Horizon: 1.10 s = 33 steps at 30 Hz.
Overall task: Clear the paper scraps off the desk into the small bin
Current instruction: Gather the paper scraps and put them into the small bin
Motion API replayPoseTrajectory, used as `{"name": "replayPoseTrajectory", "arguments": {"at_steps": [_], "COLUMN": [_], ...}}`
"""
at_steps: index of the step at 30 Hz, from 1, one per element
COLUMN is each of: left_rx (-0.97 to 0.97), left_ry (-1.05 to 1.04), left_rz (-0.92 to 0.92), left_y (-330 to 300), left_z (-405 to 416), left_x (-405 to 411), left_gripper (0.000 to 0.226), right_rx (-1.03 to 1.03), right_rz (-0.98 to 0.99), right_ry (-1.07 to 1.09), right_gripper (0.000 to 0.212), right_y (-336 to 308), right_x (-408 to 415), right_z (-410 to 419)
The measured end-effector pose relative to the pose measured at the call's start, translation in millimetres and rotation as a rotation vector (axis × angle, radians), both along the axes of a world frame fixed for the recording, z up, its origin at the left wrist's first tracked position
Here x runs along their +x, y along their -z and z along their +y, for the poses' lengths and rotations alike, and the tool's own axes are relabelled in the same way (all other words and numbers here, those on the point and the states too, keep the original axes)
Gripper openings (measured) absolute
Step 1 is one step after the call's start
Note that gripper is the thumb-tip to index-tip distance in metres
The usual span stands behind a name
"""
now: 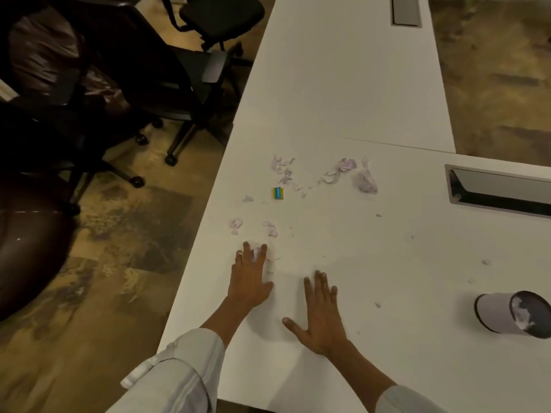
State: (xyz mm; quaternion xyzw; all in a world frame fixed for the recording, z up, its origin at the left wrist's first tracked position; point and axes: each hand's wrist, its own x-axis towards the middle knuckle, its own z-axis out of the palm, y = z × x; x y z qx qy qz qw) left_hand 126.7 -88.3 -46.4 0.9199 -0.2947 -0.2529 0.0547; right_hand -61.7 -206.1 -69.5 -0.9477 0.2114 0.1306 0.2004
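The desk [343, 99] is plain white. The paper scraps [365, 181] are pale white with lilac tints. A small box [278, 193] is yellow with a blue-green band. The small bin [495, 314] is pale grey with dark rims. The office chairs [155, 70] are black, the floor [119, 234] mottled brown and tan, the sleeves [185, 374] light grey.

Bare tabletop [343, 84] lies open beyond my reach; scattered paper scraps [365, 180] and a tipped small bin [507, 317] obstruct nearer paths.
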Motion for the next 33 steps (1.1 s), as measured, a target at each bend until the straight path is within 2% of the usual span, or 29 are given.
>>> {"name": "replayPoseTrajectory", "arguments": {"at_steps": [2,5,8,11,14,16,19,21,24,25,28,30,33], "left_rx": [0.0,-0.004,0.049,0.05,0.066,0.015,-0.039,-0.12,-0.15,-0.188,-0.321,-0.404,-0.543], "left_ry": [0.079,0.157,0.228,0.356,0.438,0.436,0.354,0.216,0.143,0.112,0.058,-0.039,-0.107], "left_rz": [-0.038,-0.073,-0.085,-0.213,-0.243,-0.222,-0.129,-0.027,-0.002,0.012,0.042,0.082,0.146], "left_y": [-1.2,-4.8,-10.3,-18.0,-24.4,-28.0,-32.1,-32.0,-30.4,-32.5,-45.2,-54.4,-73.0], "left_z": [-1.9,1.5,8.1,13.9,18.3,16.6,11.3,6.5,-7.6,-15.4,-44.8,-68.6,-111.5], "left_x": [-1.7,-7.6,-16.5,-27.8,-36.4,-41.2,-47.4,-52.1,-61.8,-65.5,-78.6,-88.1,-111.7], "left_gripper": [0.085,0.07,0.07,0.076,0.065,0.059,0.043,0.027,0.037,0.039,0.035,0.028,0.022], "right_rx": [-0.001,-0.026,-0.124,-0.162,-0.127,-0.114,-0.141,-0.135,-0.054,0.034,0.303,0.376,0.359], "right_rz": [0.007,0.024,-0.01,-0.055,-0.099,-0.114,-0.051,0.024,-0.008,-0.041,-0.169,-0.317,-0.466], "right_ry": [-0.101,-0.234,-0.38,-0.491,-0.551,-0.556,-0.548,-0.493,-0.361,-0.265,0.211,0.496,0.721], "right_gripper": [0.106,0.093,0.074,0.057,0.067,0.062,0.044,0.034,0.022,0.022,0.021,0.012,0.01], "right_y": [-2.2,-8.1,-13.8,-16.2,-16.1,-16.4,-24.0,-30.4,-37.5,-36.3,-40.3,-56.1,-82.1], "right_x": [2.0,-1.6,-18.4,-43.1,-63.2,-70.4,-67.7,-63.2,-56.6,-56.8,-63.6,-75.4,-105.4], "right_z": [6.2,4.8,-4.5,-10.1,-15.1,-16.9,-18.1,-18.2,-19.5,-22.3,-36.9,-56.4,-98.0]}}
